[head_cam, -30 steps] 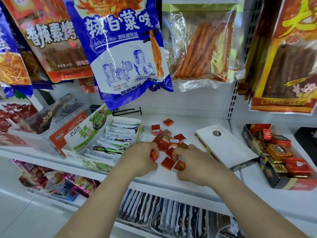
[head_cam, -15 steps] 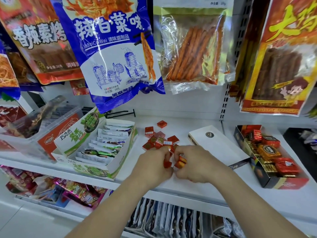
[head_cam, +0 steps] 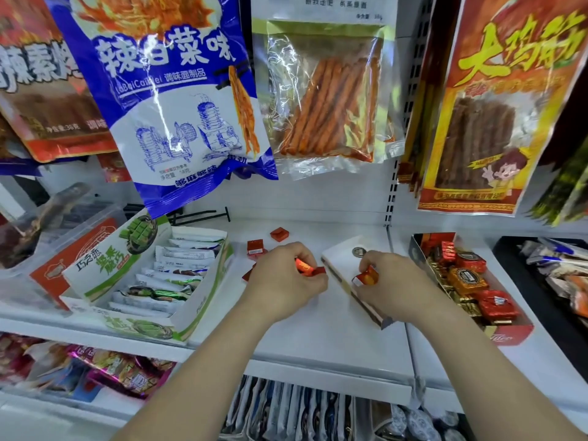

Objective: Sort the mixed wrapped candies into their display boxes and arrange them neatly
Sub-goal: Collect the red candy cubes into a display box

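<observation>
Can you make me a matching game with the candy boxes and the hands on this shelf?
Things:
1. left hand
2. right hand
3. green and white box
4. loose red candy

Places or states:
A. lies alone near the back of the white shelf
B. holds red candies over the white lid
C. holds red candies next to the small pile
D. stands on the left, full of white packets

Pairs: 1-C, 2-B, 3-D, 4-A
</observation>
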